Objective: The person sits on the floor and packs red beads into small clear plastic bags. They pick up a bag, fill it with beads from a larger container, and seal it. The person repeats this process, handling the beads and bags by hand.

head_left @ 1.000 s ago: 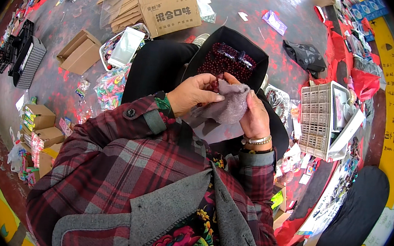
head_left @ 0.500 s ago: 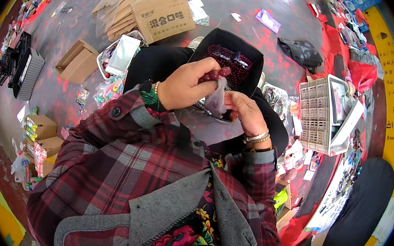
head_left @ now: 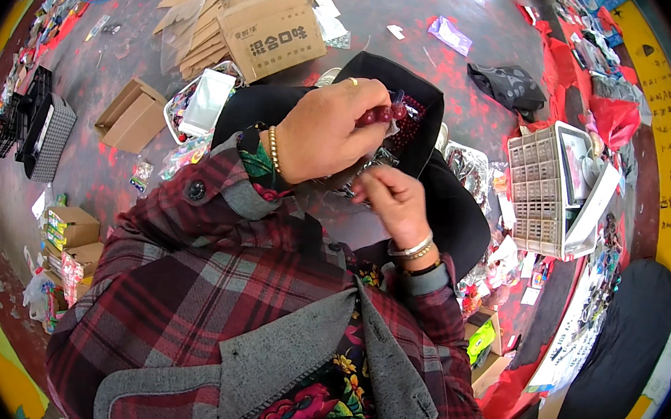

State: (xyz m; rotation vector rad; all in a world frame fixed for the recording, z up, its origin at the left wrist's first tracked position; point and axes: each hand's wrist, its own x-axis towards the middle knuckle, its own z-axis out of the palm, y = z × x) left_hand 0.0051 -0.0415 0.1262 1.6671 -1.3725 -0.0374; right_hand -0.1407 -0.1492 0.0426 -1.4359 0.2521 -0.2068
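Observation:
My left hand [head_left: 329,131] is closed around a string of round, dark red beads [head_left: 382,115], which stick out past its fingers. Below and to the right of it is my right hand [head_left: 393,207], its fingertips curled together; whatever they may pinch is too small or hidden to tell. Behind the left hand, a black open box [head_left: 431,97] stands between my legs with clear-wrapped dark red beads [head_left: 411,127] inside, partly covered by that hand. Shiny clear plastic packets [head_left: 377,161] show between the two hands.
A large cardboard box [head_left: 272,33] lies ahead to the left beside flattened cardboard. Nearer is a small open carton [head_left: 131,114] and a white basket [head_left: 172,119] of packets. To the right stand a beige plastic crate [head_left: 530,189] and a dark bag [head_left: 505,90]. A black cushion [head_left: 623,354] lies at far right.
My left hand has moved up a little, over the black box, with the beads. The right hand has come down and its fingers have curled. The fuzzy greyish-purple piece between them is out of sight.

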